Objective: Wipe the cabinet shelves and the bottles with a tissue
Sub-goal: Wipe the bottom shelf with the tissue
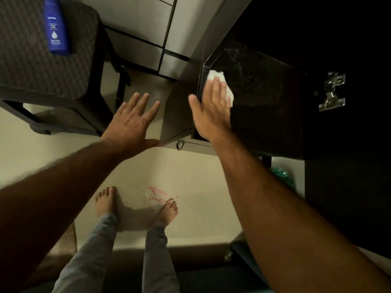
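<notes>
Fingers (213,87) of the right hand (209,111) lie straight, pressing the tissue (213,75) flat on the dark cabinet shelf (264,92), right of centre: shelf-wiping. Left hand (131,121) hovers spread, holding nothing. Next, probably sweep the tissue deeper; the bottle (56,26), upper left, awaits.

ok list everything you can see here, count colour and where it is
tissue: 1, white, pressed flat on the cabinet shelf under the right hand
cabinet shelf: 1, dark and glossy, upper right, inside the open cabinet
hinge: 1, silver metal, on the dark panel right of the shelf
bottle: 1, blue, lying on the stool at top left
stool: 1, dark woven-pattern top, upper left
handle: 1, metal, below the shelf edge
floor marks: pink-red smears, on the pale floor by the feet
green item: 1, below the cabinet, partly hidden
feet: 2, bare, bottom centre
left hand: 1, fingers spread, holding nothing
right hand: 1, flat on the tissue
</notes>
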A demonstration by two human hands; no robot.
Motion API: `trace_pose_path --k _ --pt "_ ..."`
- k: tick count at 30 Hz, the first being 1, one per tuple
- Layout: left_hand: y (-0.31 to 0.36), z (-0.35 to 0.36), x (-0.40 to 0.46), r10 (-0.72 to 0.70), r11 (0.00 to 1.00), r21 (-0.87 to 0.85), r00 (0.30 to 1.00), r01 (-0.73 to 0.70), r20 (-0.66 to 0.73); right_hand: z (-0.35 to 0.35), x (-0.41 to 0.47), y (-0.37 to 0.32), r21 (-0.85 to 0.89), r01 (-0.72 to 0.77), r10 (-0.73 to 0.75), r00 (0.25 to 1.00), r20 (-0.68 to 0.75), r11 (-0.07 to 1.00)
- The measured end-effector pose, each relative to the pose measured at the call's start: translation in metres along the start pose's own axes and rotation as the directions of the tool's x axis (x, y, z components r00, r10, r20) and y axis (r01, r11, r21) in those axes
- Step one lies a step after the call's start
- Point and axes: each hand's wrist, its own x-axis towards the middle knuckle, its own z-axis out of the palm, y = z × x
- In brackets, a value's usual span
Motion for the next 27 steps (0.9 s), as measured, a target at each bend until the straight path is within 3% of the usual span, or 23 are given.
trace_pose_path --k 6,11,15,20,27 --pt "-0.001 -0.005 0.01 -0.003 1.0 -0.029 1.0 0.002 -0.025 0.004 -0.039 0.014 -0.083 0.247 -0.243 0.969 0.051 0.966" --pt "-0.003 -0.008 0.014 0.001 0.999 -0.051 1.0 -0.003 -0.029 -0.006 -0.011 0.015 0.0 0.073 -0.073 0.997 0.031 0.997" --pt "0.003 -0.008 0.015 -0.021 0.997 -0.08 1.0 0.02 -0.015 -0.005 0.024 -0.015 0.02 0.03 -0.029 0.999 -0.032 0.999" --pt "0.012 -0.016 0.022 0.003 0.994 -0.107 1.0 -0.004 -0.007 -0.007 0.018 0.004 -0.106 0.195 -0.199 0.98 -0.024 0.975" --pt "0.024 -0.023 0.03 0.009 0.993 -0.121 0.999 -0.014 -0.043 -0.012 0.03 0.011 0.028 0.285 -0.283 0.958 -0.051 0.958"
